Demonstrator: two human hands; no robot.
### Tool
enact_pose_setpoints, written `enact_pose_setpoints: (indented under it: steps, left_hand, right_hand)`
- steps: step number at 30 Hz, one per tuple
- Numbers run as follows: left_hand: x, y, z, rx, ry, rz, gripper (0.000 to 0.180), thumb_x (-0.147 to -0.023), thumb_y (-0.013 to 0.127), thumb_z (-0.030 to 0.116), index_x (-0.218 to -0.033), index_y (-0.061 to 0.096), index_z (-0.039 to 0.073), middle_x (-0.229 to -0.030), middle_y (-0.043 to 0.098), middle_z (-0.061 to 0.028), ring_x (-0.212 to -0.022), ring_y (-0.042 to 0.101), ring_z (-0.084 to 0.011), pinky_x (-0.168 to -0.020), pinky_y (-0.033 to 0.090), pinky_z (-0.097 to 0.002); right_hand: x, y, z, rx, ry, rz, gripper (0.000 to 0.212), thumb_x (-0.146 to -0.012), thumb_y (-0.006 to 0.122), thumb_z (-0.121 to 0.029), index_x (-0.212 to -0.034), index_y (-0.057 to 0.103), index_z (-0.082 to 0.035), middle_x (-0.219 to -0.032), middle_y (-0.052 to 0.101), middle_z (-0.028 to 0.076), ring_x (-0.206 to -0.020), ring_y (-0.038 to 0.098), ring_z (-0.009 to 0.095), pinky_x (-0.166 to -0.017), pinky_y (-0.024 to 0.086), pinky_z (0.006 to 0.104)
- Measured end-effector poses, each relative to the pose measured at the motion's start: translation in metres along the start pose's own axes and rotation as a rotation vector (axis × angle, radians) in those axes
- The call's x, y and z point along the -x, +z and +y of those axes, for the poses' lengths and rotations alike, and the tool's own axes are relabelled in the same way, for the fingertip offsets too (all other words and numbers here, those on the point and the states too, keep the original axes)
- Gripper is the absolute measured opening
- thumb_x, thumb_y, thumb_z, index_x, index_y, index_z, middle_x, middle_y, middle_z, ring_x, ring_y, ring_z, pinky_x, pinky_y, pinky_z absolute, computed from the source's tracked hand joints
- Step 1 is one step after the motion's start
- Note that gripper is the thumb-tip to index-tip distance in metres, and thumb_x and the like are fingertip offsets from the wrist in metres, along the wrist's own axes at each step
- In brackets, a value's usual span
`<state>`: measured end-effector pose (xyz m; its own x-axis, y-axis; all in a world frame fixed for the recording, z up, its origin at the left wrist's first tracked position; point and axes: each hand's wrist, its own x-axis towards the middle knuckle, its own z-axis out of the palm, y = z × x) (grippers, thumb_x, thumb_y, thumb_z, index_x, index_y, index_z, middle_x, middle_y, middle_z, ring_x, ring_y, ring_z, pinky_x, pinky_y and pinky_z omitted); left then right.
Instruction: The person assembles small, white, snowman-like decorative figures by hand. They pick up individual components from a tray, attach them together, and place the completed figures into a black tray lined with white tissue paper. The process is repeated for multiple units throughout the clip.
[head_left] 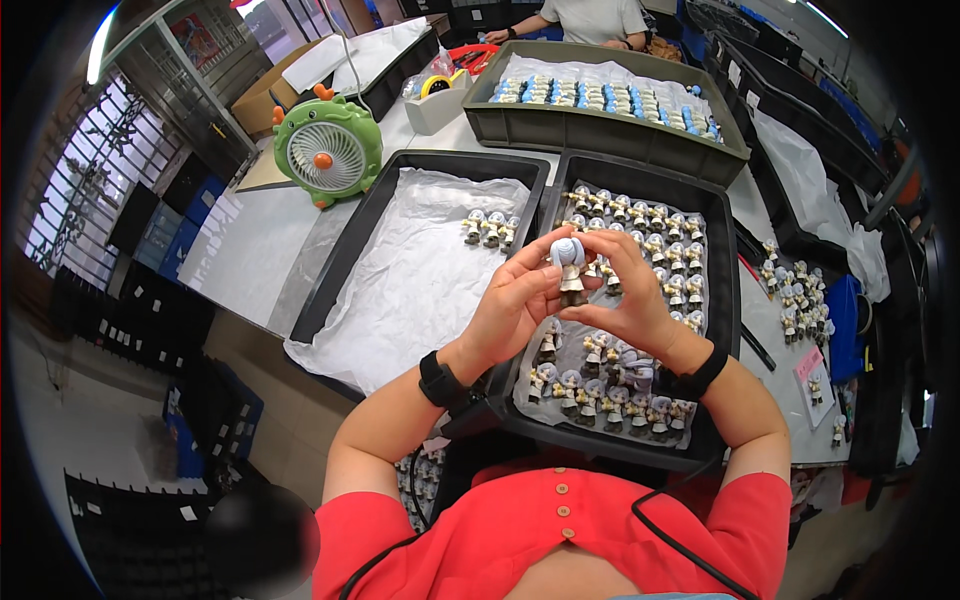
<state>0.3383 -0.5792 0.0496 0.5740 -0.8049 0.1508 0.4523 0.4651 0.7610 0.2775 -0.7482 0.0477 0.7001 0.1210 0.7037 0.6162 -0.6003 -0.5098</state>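
Observation:
Above the inner edges of two black trays I hold up one small figurine (571, 270) with pale lilac hair, a white outfit and a dark base. It stands upright with the back of its hair showing. My left hand (508, 305) pinches it from the left, thumb against its side. From the other side my right hand (640, 305) curls round it, fingers near the head and thumb by the base. Many similar figurines (590, 395) lie in rows in the right tray (728, 300). Three more figurines (490, 228) rest on white paper in the left tray (345, 235).
A green fan (330, 150) stands behind the left tray. Beyond the trays sits a grey-green bin (600, 128) with rows of blue-and-white pieces. Loose figurines (800, 298) and a pink-edged card (815, 388) lie at the right. Across the table is another person (598, 20).

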Motion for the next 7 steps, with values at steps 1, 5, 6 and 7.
enact_pose_setpoints:
  steps: [1,5,6,7]
  left_hand:
    - [-0.0002,0.0003,-0.0004,0.000,-0.001,0.003,0.048,-0.091,0.042,0.009,-0.137,0.029,0.004,-0.118,0.052,-0.0108,-0.105,0.058,-0.0267,-0.080,0.052,-0.0331]
    - [-0.0002,-0.0026,-0.0012,-0.002,-0.016,0.011,0.047,-0.092,0.043,0.012,-0.136,0.029,0.004,-0.119,0.051,-0.0106,-0.104,0.058,-0.0269,-0.079,0.052,-0.0323]
    - [-0.0005,-0.0037,-0.0015,0.005,-0.017,0.006,0.048,-0.092,0.044,0.013,-0.136,0.029,0.005,-0.119,0.051,-0.0108,-0.104,0.058,-0.0271,-0.079,0.053,-0.0324]
    - [-0.0008,-0.0047,-0.0019,0.011,-0.018,0.000,0.048,-0.091,0.044,0.013,-0.137,0.028,0.005,-0.120,0.051,-0.0110,-0.104,0.058,-0.0273,-0.079,0.053,-0.0325]
  right_hand:
    - [0.0002,-0.0007,0.0010,-0.010,0.011,-0.004,0.070,-0.057,0.082,-0.018,-0.118,0.050,-0.005,-0.108,0.053,0.012,-0.101,0.050,0.029,-0.088,0.042,0.0377]
    - [0.0008,-0.0020,0.0040,-0.017,0.015,-0.033,0.071,-0.058,0.081,-0.022,-0.120,0.050,-0.005,-0.108,0.053,0.012,-0.101,0.051,0.028,-0.088,0.041,0.0374]
    - [0.0009,-0.0024,0.0045,-0.016,0.016,-0.039,0.071,-0.059,0.081,-0.023,-0.120,0.050,-0.005,-0.108,0.053,0.012,-0.101,0.050,0.028,-0.088,0.041,0.0373]
    - [0.0008,-0.0028,0.0049,-0.015,0.016,-0.045,0.071,-0.059,0.081,-0.024,-0.120,0.050,-0.005,-0.108,0.053,0.012,-0.101,0.050,0.028,-0.089,0.041,0.0373]
